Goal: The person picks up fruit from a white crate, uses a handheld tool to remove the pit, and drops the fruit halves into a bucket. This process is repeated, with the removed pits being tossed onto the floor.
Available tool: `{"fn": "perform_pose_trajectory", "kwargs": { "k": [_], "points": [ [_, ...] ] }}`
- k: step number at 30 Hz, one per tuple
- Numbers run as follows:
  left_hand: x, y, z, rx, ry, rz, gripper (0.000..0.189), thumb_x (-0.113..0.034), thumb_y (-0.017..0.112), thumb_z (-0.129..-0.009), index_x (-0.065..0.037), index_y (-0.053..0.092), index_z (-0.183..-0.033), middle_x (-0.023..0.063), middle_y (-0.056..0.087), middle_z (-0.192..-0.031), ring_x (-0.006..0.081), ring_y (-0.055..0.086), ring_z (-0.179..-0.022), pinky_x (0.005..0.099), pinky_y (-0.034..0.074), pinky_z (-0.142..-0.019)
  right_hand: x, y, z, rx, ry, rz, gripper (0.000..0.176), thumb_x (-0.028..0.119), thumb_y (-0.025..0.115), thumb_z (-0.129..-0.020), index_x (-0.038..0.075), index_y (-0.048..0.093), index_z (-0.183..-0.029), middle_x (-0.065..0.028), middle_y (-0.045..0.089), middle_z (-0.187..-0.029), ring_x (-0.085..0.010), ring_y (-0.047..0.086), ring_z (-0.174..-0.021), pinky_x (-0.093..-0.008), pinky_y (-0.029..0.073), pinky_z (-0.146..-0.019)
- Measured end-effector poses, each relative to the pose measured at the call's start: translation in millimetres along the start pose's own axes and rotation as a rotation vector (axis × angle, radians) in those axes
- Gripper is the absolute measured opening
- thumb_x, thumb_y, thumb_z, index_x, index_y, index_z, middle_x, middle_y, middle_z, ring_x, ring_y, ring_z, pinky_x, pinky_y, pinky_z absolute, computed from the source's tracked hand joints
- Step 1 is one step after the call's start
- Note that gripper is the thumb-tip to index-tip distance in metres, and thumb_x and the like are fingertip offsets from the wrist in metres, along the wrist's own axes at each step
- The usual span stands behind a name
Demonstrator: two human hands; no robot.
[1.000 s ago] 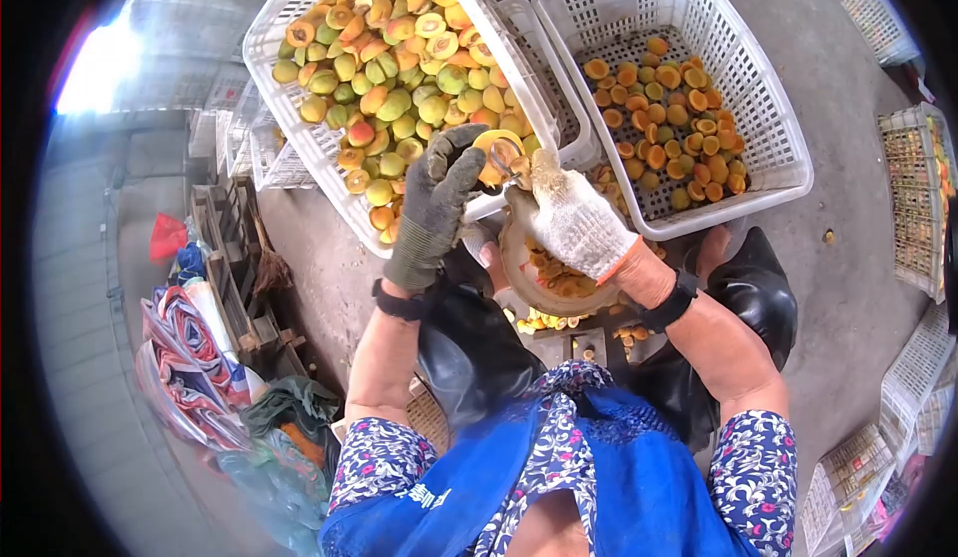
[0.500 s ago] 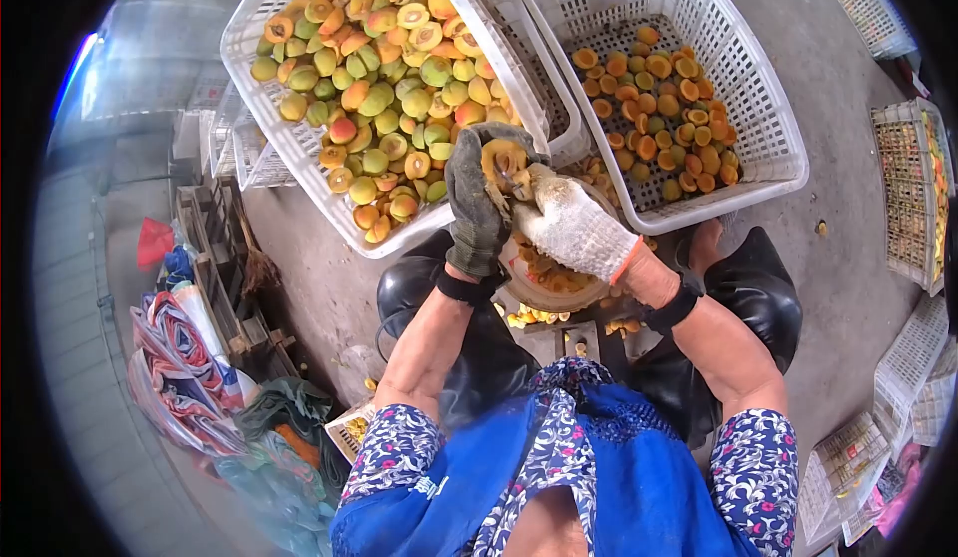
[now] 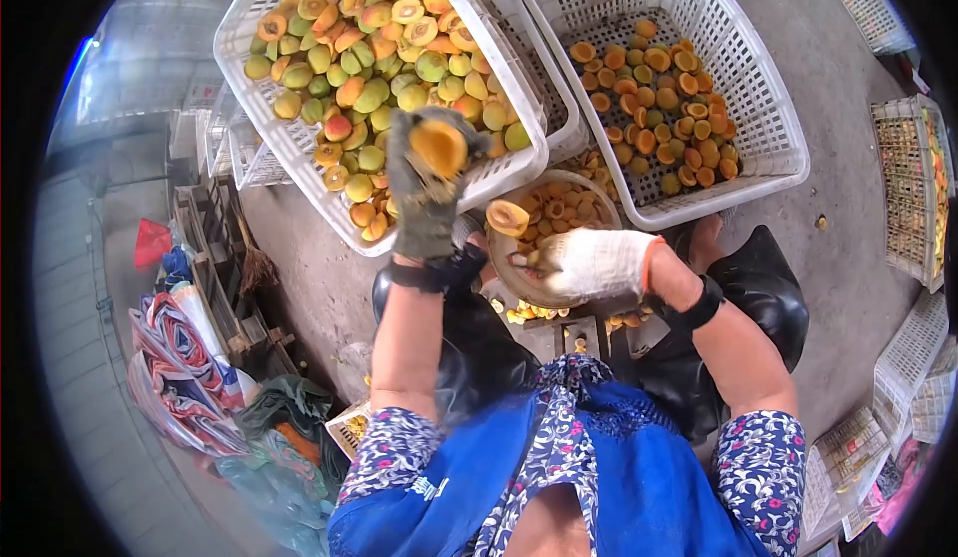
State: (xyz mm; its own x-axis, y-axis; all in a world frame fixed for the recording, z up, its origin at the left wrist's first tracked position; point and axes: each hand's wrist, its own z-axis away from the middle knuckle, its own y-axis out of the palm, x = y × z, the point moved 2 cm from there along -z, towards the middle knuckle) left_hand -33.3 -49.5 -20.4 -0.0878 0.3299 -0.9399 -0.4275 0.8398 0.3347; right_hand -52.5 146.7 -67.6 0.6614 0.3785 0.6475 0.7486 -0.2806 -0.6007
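- Clearly, a hollowed fruit half [image 3: 437, 148] is held in the dark-gloved left hand [image 3: 431, 183], with its cut orange face turned up and the fingers curled about it.
- The left hand is raised beside the near right corner of the left crate [image 3: 511, 173], by which whole and cut fruits [image 3: 374, 95] are held in a thick heap.
- A small tool [image 3: 519, 261], blurred and mostly hidden, is gripped by the white-gloved right hand [image 3: 589, 263], whose fingers are closed and pointed toward the left hand.
- The right hand is placed over the near part of a round basin [image 3: 499, 253], lower than the left hand and well apart from it.
- A loose fruit half [image 3: 507, 218] is seen between the two hands, above the tool and over the basin's left edge; whether it is in the air or supported cannot be told.
- Orange pieces [image 3: 562, 208] are contained in the basin, which is set between the person's legs.
- Hollow orange halves [image 3: 659, 113] are spread over the bottom of the right crate [image 3: 743, 68], beyond the right hand.
- Both hands are banded at the wrist by dark straps [image 3: 704, 302].
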Motion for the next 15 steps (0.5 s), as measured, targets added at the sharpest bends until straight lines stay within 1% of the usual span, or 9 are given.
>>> {"fn": "perform_pose_trajectory", "kwargs": {
  "k": [2,4,6,7,8,9,10,11,15],
  "points": [
    [-24.2,15.7,-13.6,0.001,-0.068,0.15,0.051,-0.048,0.041,-0.097,0.0,0.051,-0.113,0.0172,0.059,-0.104,0.031,0.059,-0.095,0.0516,0.047,-0.093,5.2,-23.1,10.9,0.405,1.091,-0.022,0.026,0.023,0.05,-0.088,0.002,0.065,-0.088,-0.0139,0.068,-0.083,-0.0318,0.066,-0.075,-0.0411,0.053,-0.069],
    [-46.1,39.8,-28.4,0.121,-0.105,0.358,0.054,-0.043,0.042,-0.098,0.001,0.045,-0.128,0.0201,0.055,-0.123,0.0284,0.056,-0.11,0.046,0.048,-0.093,-6.9,-21.8,25.7,0.252,1.008,0.155,0.024,0.017,0.049,-0.086,0.003,0.066,-0.094,-0.0156,0.068,-0.09,-0.0342,0.066,-0.078,-0.0417,0.053,-0.07],
    [-54.7,41.8,-44.9,0.174,0.042,-0.245,0.05,-0.041,0.042,-0.098,0.001,0.049,-0.125,0.0166,0.058,-0.12,0.0259,0.058,-0.107,0.0424,0.049,-0.088,-10.0,-30.3,22.7,0.209,0.952,0.166,0.026,0.015,0.047,-0.085,0.004,0.067,-0.098,-0.0167,0.068,-0.093,-0.0342,0.066,-0.081,-0.0406,0.053,-0.072],
    [-47.5,18.5,-58.6,0.15,0.062,-0.661,0.045,-0.039,0.044,-0.098,0.0,0.056,-0.119,0.015,0.064,-0.105,0.0217,0.062,-0.097,0.0385,0.05,-0.081,-12.9,-31.4,23.2,0.206,0.859,0.196,0.027,0.015,0.047,-0.085,0.004,0.067,-0.099,-0.0168,0.068,-0.093,-0.0339,0.066,-0.082,-0.0404,0.053,-0.073],
    [-28.4,-16.9,-75.0,0.173,0.044,-1.085,0.039,-0.036,0.047,-0.097,-0.004,0.059,-0.115,0.0163,0.065,-0.104,0.0267,0.063,-0.097,0.0387,0.05,-0.081,-14.7,-30.4,23.3,0.198,0.77,0.223,0.027,0.016,0.047,-0.085,0.005,0.067,-0.099,-0.0169,0.068,-0.094,-0.0335,0.066,-0.083,-0.0402,0.053,-0.074],
    [-9.1,-44.4,-85.5,0.193,0.026,-1.509,0.033,-0.034,0.051,-0.095,-0.007,0.062,-0.11,0.0175,0.066,-0.102,0.0318,0.063,-0.096,0.0388,0.05,-0.081,-18.5,-27.0,23.7,0.212,0.805,0.213,0.028,0.018,0.047,-0.085,0.006,0.068,-0.098,-0.0164,0.068,-0.094,-0.0323,0.065,-0.085,-0.0402,0.052,-0.076],
    [2.9,-49.9,-78.8,0.122,-0.138,-1.587,0.031,-0.036,0.055,-0.092,-0.009,0.061,-0.105,0.0191,0.065,-0.097,0.035,0.062,-0.091,0.0409,0.049,-0.076,-20.3,-25.2,23.6,0.205,0.809,0.215,0.028,0.018,0.047,-0.085,0.006,0.068,-0.098,-0.0164,0.068,-0.094,-0.0323,0.065,-0.085,-0.0402,0.052,-0.076],
    [14.1,-49.6,-74.1,0.217,-0.085,-1.694,0.04,-0.037,0.061,-0.088,-0.003,0.059,-0.109,0.0154,0.067,-0.093,0.0314,0.064,-0.084,0.0402,0.049,-0.076,-21.5,-22.7,24.3,0.223,0.839,0.201,0.028,0.019,0.046,-0.085,0.006,0.068,-0.098,-0.0165,0.068,-0.094,-0.0322,0.065,-0.086,-0.04,0.052,-0.076],
    [30.9,-48.8,-66.3,0.297,-0.189,-1.868,0.047,-0.038,0.066,-0.082,-0.005,0.058,-0.114,0.0137,0.066,-0.102,0.0304,0.062,-0.096,0.039,0.047,-0.082,-29.3,-12.5,25.6,0.222,0.814,0.173,0.029,0.02,0.046,-0.085,0.006,0.068,-0.098,-0.017,0.068,-0.095,-0.0322,0.065,-0.088,-0.0398,0.051,-0.077]
  ]
}}
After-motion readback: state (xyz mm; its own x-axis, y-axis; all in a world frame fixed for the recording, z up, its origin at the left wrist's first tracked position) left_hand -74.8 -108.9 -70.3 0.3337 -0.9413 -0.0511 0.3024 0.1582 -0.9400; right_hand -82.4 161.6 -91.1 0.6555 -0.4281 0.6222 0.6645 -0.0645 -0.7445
